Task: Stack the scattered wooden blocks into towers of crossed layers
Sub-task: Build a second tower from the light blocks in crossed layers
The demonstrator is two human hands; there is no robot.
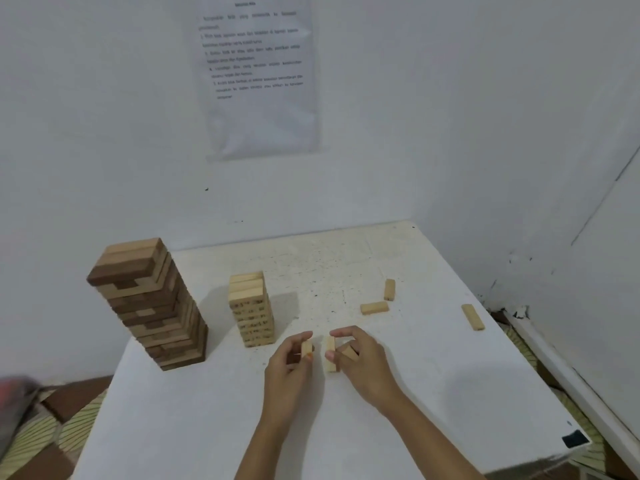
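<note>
My left hand grips a pale wooden block held upright near the table's middle. Just to its right, my right hand pinches another pale block on end, with a further block tucked under its fingers. A small tower of pale blocks in crossed layers stands just behind my left hand. A taller tower of darker brown blocks rises at the table's left. Three loose pale blocks lie flat: one and one behind my right hand, one by the right edge.
The white table sits in a corner, with walls close behind and to the right. A printed sheet hangs on the back wall. Patterned floor covering shows at lower left beyond the table's edge.
</note>
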